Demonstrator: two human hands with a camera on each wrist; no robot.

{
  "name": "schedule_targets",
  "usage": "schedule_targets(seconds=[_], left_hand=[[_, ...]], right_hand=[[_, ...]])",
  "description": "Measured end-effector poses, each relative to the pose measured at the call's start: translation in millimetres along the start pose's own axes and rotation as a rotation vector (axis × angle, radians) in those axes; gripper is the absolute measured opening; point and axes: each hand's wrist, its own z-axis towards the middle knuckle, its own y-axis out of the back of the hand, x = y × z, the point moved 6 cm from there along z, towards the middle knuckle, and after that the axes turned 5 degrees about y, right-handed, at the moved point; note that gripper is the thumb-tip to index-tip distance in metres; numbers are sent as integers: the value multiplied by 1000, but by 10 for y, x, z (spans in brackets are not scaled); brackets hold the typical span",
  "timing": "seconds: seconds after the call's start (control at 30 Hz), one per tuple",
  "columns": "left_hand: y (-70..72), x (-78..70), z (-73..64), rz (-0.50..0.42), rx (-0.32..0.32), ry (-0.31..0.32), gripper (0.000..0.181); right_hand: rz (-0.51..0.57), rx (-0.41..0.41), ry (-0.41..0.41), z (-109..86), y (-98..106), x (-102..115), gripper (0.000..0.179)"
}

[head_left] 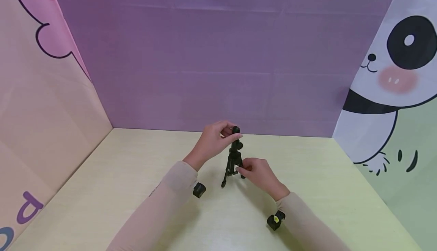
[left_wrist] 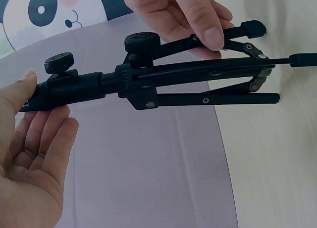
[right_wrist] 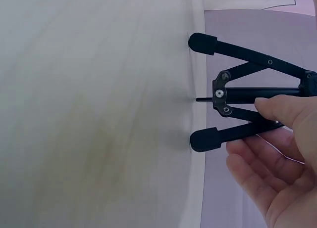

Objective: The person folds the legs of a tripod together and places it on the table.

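Observation:
A small black tripod (head_left: 234,156) stands upright on the table, its legs partly spread. Up at its head, my left hand (head_left: 216,139) grips the top between thumb and fingers. Lower down, my right hand (head_left: 258,174) pinches one leg between thumb and fingers. In the left wrist view the tripod's column (left_wrist: 84,89) carries a round knob (left_wrist: 59,63), and a larger knob (left_wrist: 142,42) sits where the legs join. The right wrist view shows two rubber feet (right_wrist: 204,140) against the tabletop and the braces folded out from the centre rod.
The pale wooden table (head_left: 136,156) meets a purple back wall (head_left: 218,53). Printed side panels stand at left and right, the right one with a panda (head_left: 389,76). A small black camera (head_left: 199,190) is strapped at the left wrist, another (head_left: 275,220) at the right.

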Motion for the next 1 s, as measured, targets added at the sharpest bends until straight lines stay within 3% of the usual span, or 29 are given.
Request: schedule_targets(seconds=[0.3,1.0], left_hand=[[2,-11,-11,4,2,13,28],[14,-2,-12,-7,4,27,26]], right_hand=[[-5,-31,-51,-1,-2,-3,18],[21,-63,-27,10,-26,59,22]])
